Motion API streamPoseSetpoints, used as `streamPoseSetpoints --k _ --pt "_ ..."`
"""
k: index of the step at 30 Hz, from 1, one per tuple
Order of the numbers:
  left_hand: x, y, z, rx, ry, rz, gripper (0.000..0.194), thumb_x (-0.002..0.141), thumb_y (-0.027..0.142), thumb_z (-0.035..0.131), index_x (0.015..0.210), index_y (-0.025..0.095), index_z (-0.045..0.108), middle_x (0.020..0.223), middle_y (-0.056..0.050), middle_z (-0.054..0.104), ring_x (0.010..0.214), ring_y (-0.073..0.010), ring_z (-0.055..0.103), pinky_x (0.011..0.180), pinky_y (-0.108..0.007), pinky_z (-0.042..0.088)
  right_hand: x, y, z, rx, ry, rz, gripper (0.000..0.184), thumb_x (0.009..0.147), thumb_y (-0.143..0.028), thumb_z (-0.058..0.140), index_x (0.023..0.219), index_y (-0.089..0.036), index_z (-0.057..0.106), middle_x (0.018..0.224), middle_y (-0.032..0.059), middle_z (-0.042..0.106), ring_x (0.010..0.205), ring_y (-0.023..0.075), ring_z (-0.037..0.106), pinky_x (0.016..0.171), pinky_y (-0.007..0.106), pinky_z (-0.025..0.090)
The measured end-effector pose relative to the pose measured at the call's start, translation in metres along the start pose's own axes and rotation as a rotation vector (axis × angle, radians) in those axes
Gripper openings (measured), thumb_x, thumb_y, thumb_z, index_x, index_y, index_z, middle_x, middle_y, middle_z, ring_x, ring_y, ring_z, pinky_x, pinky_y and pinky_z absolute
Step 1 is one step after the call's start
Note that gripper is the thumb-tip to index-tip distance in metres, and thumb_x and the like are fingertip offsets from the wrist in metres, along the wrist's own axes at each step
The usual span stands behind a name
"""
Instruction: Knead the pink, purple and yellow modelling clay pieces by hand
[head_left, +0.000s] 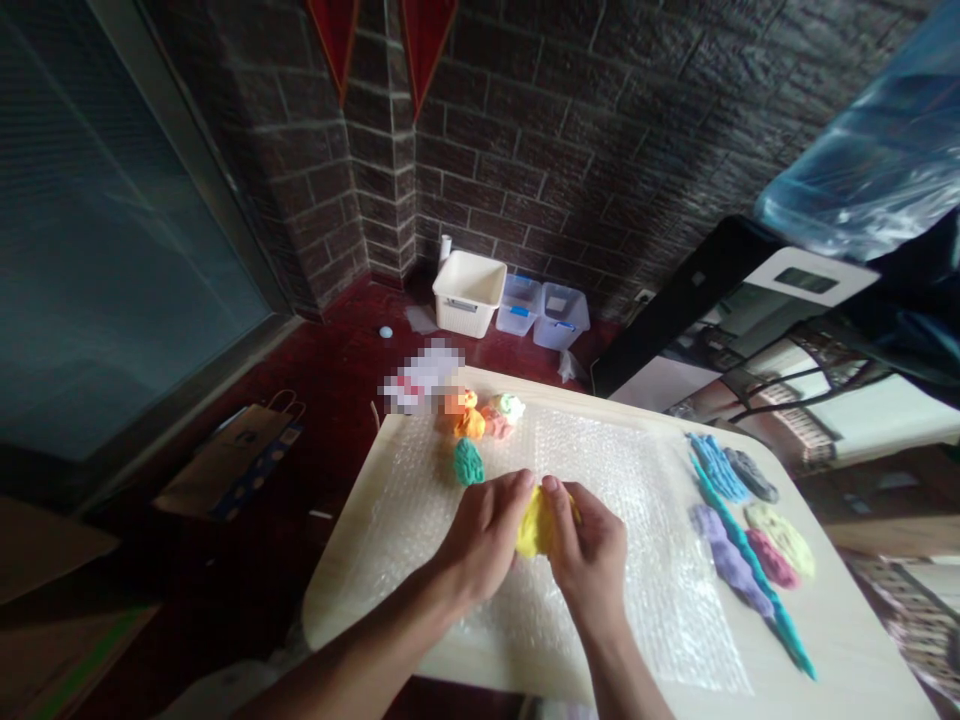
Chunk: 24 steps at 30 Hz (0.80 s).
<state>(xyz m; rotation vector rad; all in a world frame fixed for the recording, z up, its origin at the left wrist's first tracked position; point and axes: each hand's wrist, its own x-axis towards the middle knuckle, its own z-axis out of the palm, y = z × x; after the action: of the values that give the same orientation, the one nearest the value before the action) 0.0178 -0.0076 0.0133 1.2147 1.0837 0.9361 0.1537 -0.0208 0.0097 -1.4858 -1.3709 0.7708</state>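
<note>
A lump of yellow clay [534,524] is held between both hands above a sheet of bubble wrap [600,470] on a pale table [840,630]. My left hand [486,530] grips its left side with fingers curled. My right hand [589,550] pinches its right side, thumb on top. Just beyond the hands lies a small green clay piece [468,462]. Farther back sit orange [469,424], pink and white clay lumps [508,408].
On the table's right lie flattened clay strips: blue [716,466], grey, purple [731,562], teal [757,575], yellow-green [784,535] and pink. On the dark red floor stand a white basket [469,292], two clear bins [561,316] and a paper bag [232,455]. A brick wall rises behind.
</note>
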Motion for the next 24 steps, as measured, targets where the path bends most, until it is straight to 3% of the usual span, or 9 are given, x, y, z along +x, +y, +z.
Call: streamPoseSetpoints --k 4,8,11,14,16,19,21,24 --pt "-0.001 0.003 -0.004 0.140 0.022 0.138 0.045 0.108 0.048 0.042 0.073 0.021 0.049 0.064 0.003 0.050 0.060 -0.0127 0.049 0.057 -0.027 0.034 0.002 -0.001 -0.004 0.035 0.001 0.044 0.054 0.100 -0.060 0.059 0.064 -0.021 0.052 0.056 -0.0032 0.044 0.051 0.0113 0.039 0.045 0.024 0.028" --pt "-0.002 0.007 -0.008 0.299 -0.038 0.243 0.040 0.107 0.036 0.043 0.070 0.021 0.042 0.062 0.004 0.046 0.059 -0.0122 0.045 0.058 -0.029 0.029 0.011 -0.008 -0.014 0.115 -0.109 0.138 0.057 0.095 -0.066 0.062 0.063 -0.022 0.048 0.058 -0.0026 0.043 0.053 0.0122 0.039 0.045 0.024 0.032" --pt "-0.003 0.009 -0.010 0.317 -0.078 0.277 0.038 0.107 0.033 0.043 0.071 0.021 0.043 0.064 0.004 0.047 0.061 -0.0120 0.045 0.060 -0.029 0.029 0.015 -0.011 -0.021 0.165 -0.225 0.202 0.057 0.091 -0.069 0.067 0.065 -0.020 0.053 0.060 -0.0016 0.046 0.054 0.0125 0.041 0.046 0.024 0.034" --pt "-0.003 0.006 -0.010 0.227 -0.081 0.214 0.042 0.107 0.040 0.045 0.070 0.020 0.043 0.064 0.004 0.045 0.061 -0.0117 0.044 0.058 -0.028 0.030 0.015 -0.007 -0.021 0.176 -0.315 0.214 0.056 0.091 -0.068 0.068 0.067 -0.019 0.056 0.061 -0.0024 0.045 0.053 0.0113 0.039 0.046 0.024 0.032" --pt "-0.002 0.002 -0.008 0.084 -0.093 0.103 0.039 0.104 0.049 0.050 0.077 0.021 0.051 0.066 0.005 0.047 0.058 -0.0113 0.046 0.054 -0.025 0.033 0.014 -0.003 -0.017 0.178 -0.265 0.177 0.055 0.093 -0.066 0.067 0.068 -0.019 0.056 0.060 -0.0036 0.043 0.052 0.0106 0.037 0.045 0.023 0.029" --pt "0.001 -0.005 -0.006 -0.118 -0.134 -0.021 0.037 0.096 0.057 0.063 0.100 0.021 0.059 0.079 0.002 0.060 0.060 -0.0131 0.058 0.051 -0.024 0.043 0.012 0.000 -0.012 0.138 -0.071 0.097 0.055 0.096 -0.065 0.063 0.066 -0.021 0.050 0.058 -0.0048 0.041 0.051 0.0104 0.036 0.045 0.023 0.029" --pt "0.002 -0.008 -0.005 -0.131 -0.123 -0.026 0.036 0.096 0.055 0.064 0.094 0.020 0.058 0.081 0.000 0.062 0.063 -0.0147 0.063 0.052 -0.024 0.048 0.011 -0.002 -0.012 0.093 0.001 0.073 0.055 0.098 -0.064 0.061 0.065 -0.021 0.049 0.057 -0.0043 0.042 0.051 0.0113 0.039 0.045 0.023 0.031" --pt "0.002 -0.007 -0.007 0.072 -0.075 0.060 0.029 0.100 0.039 0.058 0.079 0.020 0.052 0.071 0.001 0.059 0.059 -0.0133 0.061 0.053 -0.023 0.043 0.012 -0.010 -0.017 0.026 -0.034 0.043 0.047 0.101 -0.061 0.058 0.077 -0.020 0.061 0.067 0.0010 0.059 0.059 0.0154 0.054 0.050 0.025 0.041"
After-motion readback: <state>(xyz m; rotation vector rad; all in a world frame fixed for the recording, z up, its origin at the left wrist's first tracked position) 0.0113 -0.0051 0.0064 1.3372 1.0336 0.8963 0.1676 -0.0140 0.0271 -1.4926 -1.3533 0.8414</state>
